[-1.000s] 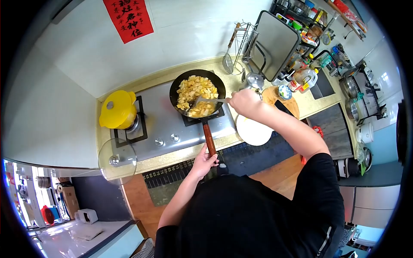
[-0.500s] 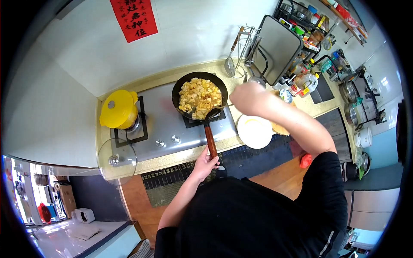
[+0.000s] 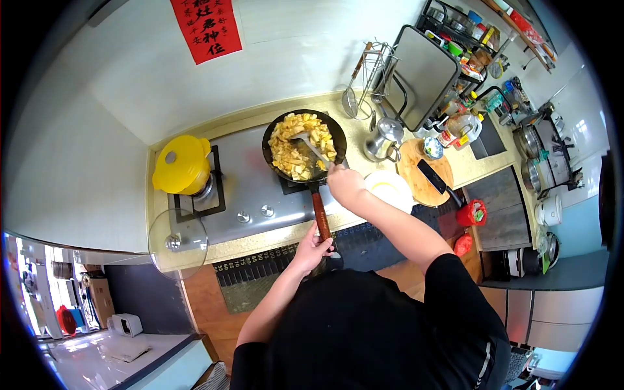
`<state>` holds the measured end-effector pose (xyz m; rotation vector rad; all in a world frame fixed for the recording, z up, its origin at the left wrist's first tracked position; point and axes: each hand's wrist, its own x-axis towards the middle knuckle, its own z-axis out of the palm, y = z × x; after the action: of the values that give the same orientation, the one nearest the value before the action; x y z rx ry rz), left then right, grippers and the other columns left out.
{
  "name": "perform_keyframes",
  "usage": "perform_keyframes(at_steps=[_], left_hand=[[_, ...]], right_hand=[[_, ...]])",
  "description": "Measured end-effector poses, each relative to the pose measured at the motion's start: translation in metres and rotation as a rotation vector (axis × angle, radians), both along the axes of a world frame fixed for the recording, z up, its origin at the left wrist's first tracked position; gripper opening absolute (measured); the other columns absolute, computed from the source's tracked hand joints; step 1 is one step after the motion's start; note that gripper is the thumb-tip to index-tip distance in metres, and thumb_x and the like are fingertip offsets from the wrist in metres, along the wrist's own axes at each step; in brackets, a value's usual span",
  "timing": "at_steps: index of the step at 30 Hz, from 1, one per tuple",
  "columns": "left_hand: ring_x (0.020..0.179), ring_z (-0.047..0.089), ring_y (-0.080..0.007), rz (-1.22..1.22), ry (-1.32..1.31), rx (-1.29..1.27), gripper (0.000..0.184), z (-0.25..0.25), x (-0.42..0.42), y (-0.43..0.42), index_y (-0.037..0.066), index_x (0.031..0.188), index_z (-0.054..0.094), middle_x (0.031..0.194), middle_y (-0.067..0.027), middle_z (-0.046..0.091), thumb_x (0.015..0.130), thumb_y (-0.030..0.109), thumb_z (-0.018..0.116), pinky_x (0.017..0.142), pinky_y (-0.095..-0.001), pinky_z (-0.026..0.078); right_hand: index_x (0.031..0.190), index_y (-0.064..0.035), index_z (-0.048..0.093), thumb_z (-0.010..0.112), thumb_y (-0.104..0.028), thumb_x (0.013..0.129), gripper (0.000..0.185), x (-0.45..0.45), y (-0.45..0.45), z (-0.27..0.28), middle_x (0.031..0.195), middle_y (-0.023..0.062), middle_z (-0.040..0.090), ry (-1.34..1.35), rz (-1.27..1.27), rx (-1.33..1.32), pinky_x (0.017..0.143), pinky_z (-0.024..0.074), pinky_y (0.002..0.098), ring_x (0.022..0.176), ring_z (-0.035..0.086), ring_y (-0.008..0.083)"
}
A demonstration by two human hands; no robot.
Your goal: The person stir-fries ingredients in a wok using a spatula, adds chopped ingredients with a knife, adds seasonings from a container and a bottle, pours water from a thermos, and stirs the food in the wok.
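A dark frying pan [image 3: 267, 158] sits on the right burner of the stove, holding browned, cube-shaped pieces of food [image 3: 292, 159], perhaps tofu. Its reddish wooden handle [image 3: 320, 211] points toward me, and my left hand [image 3: 312, 249] is closed around the handle's lower end. Over the pan's right rim, my right hand [image 3: 346, 187] grips a spatula [image 3: 316, 151]. The spatula's blade rests among the cubes near the pan's middle. Just below and right of that hand is a white plate [image 3: 393, 193], partly covered by my forearm.
A yellow pot [image 3: 181, 165] stands on the left burner, with a glass lid [image 3: 177, 244] at the counter's front edge. To the right are a metal pitcher [image 3: 383, 138], a round cutting board [image 3: 416, 185] with a cleaver [image 3: 434, 179], a small bowl [image 3: 433, 148] and bottles [image 3: 465, 129].
My right hand has come down and left toward the pan, bringing the spatula into the middle of the food. The cubes have shifted, baring some pan bottom. My left hand keeps its hold.
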<state>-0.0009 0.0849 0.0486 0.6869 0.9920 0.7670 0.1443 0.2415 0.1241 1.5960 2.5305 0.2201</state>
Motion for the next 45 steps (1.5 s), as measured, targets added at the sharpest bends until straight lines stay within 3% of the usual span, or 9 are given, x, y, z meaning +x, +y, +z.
perform_keyframes(at_steps=[5, 8, 14, 24, 27, 30, 33, 38, 45], left_hand=[[0.085, 0.063, -0.0159, 0.006, 0.009, 0.000, 0.083, 0.000, 0.000, 0.000, 0.014, 0.159, 0.006, 0.101, -0.0077, 0.063, 0.097, 0.004, 0.060, 0.074, -0.0308, 0.056], [0.085, 0.063, -0.0169, 0.021, 0.000, -0.009, 0.081, -0.002, 0.001, 0.000, 0.016, 0.159, 0.011, 0.102, -0.0073, 0.063, 0.097, 0.003, 0.061, 0.074, -0.0326, 0.055], [0.084, 0.064, -0.0169, 0.026, -0.009, -0.007, 0.081, -0.001, 0.001, 0.001, 0.016, 0.159, 0.010, 0.102, -0.0074, 0.063, 0.096, 0.003, 0.061, 0.073, -0.0325, 0.055], [0.084, 0.063, -0.0166, 0.025, 0.009, -0.012, 0.081, 0.001, 0.001, 0.000, 0.016, 0.159, 0.011, 0.101, -0.0071, 0.063, 0.097, 0.004, 0.061, 0.074, -0.0319, 0.055], [0.084, 0.063, -0.0165, 0.028, 0.010, -0.021, 0.080, 0.002, 0.001, -0.001, 0.016, 0.159, 0.012, 0.101, -0.0069, 0.063, 0.097, 0.004, 0.061, 0.074, -0.0320, 0.055], [0.084, 0.063, -0.0166, 0.025, 0.000, -0.015, 0.080, 0.001, 0.001, 0.000, 0.017, 0.159, 0.011, 0.101, -0.0068, 0.063, 0.097, 0.004, 0.061, 0.074, -0.0322, 0.055], [0.084, 0.063, -0.0166, 0.016, -0.002, -0.010, 0.080, 0.002, 0.001, 0.000, 0.016, 0.159, 0.011, 0.101, -0.0068, 0.063, 0.097, 0.004, 0.060, 0.074, -0.0324, 0.055], [0.086, 0.064, -0.0159, 0.009, -0.005, 0.002, 0.082, 0.004, 0.000, 0.000, 0.013, 0.159, 0.007, 0.102, -0.0087, 0.064, 0.097, 0.004, 0.060, 0.074, -0.0310, 0.056], [0.084, 0.063, -0.0164, 0.022, -0.006, 0.000, 0.079, -0.002, 0.001, 0.000, 0.016, 0.159, 0.012, 0.100, -0.0066, 0.063, 0.097, 0.004, 0.060, 0.074, -0.0334, 0.056]], right_hand=[[0.116, 0.0028, 0.062, 0.056, -0.010, 0.087, 0.032, -0.006, 0.001, 0.006, 0.092, 0.0139, 0.070, -0.042, 0.104, -0.043, 0.061, 0.0582, 0.0340, 0.077, 0.072, 0.0239], [0.101, -0.0035, 0.069, 0.058, -0.012, 0.086, 0.021, 0.017, 0.001, 0.039, 0.088, 0.0129, 0.071, -0.097, 0.157, -0.059, 0.059, 0.0575, 0.0347, 0.075, 0.073, 0.0235], [0.102, -0.0050, 0.069, 0.058, -0.010, 0.086, 0.019, 0.047, -0.001, 0.120, 0.082, 0.0103, 0.071, -0.216, 0.194, -0.099, 0.060, 0.0579, 0.0366, 0.072, 0.073, 0.0256], [0.107, -0.0012, 0.067, 0.057, -0.013, 0.089, 0.023, -0.012, 0.031, 0.046, 0.103, 0.0156, 0.069, 0.026, -0.117, -0.047, 0.071, 0.0586, 0.0345, 0.090, 0.072, 0.0241], [0.104, -0.0036, 0.069, 0.056, -0.013, 0.089, 0.022, -0.003, 0.016, 0.037, 0.104, 0.0144, 0.070, -0.080, 0.004, -0.120, 0.072, 0.0585, 0.0335, 0.091, 0.072, 0.0234], [0.097, -0.0055, 0.073, 0.058, -0.014, 0.088, 0.019, 0.019, 0.011, 0.058, 0.095, 0.0104, 0.072, -0.153, 0.030, -0.087, 0.065, 0.0585, 0.0338, 0.083, 0.073, 0.0233], [0.088, -0.0068, 0.074, 0.059, -0.013, 0.085, 0.016, 0.036, -0.001, 0.139, 0.081, 0.0096, 0.072, -0.240, 0.077, -0.098, 0.063, 0.0578, 0.0344, 0.074, 0.073, 0.0239], [0.078, -0.0076, 0.074, 0.060, -0.009, 0.081, 0.014, 0.059, -0.003, 0.206, 0.076, 0.0110, 0.072, -0.301, 0.206, -0.049, 0.062, 0.0561, 0.0372, 0.073, 0.072, 0.0271], [0.077, -0.0092, 0.074, 0.062, -0.008, 0.079, 0.012, 0.041, -0.019, 0.179, 0.075, 0.0096, 0.072, -0.386, 0.229, -0.113, 0.058, 0.0564, 0.0358, 0.069, 0.072, 0.0251]])
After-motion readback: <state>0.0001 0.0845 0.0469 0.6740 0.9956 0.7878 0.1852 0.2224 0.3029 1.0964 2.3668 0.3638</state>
